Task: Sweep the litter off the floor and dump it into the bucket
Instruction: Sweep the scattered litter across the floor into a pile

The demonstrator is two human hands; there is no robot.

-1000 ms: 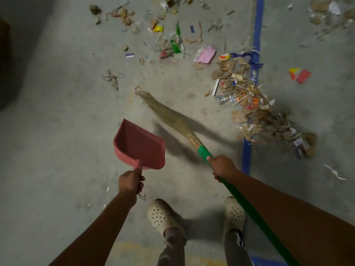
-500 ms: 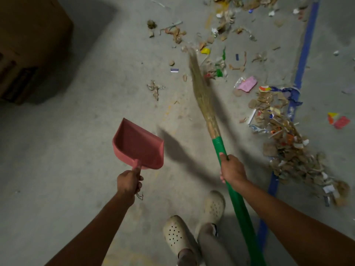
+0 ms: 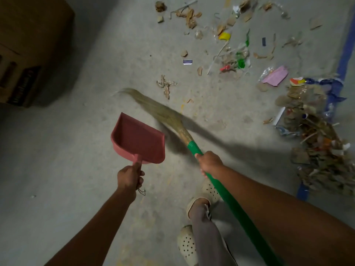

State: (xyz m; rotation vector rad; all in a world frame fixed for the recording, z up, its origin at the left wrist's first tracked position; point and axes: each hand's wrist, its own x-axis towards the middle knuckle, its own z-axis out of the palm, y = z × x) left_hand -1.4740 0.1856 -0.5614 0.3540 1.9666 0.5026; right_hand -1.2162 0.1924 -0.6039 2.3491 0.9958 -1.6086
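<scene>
With the left hand (image 3: 130, 177) gripping the dustpan (image 3: 140, 139) and the right hand (image 3: 209, 163) gripping the broom (image 3: 230, 198), a hard swing could scatter the upper-right litter (image 3: 230, 60) instead of gathering it into the right-edge heap (image 3: 315, 143).

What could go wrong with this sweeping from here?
The broom's bristles look blurred, so a fast stroke may scatter the light scraps rather than gather them. The dustpan in the left hand sits far from the big pile by the blue line, so litter could be pushed past it. No bucket shows, so the dumping spot is uncertain.
</scene>
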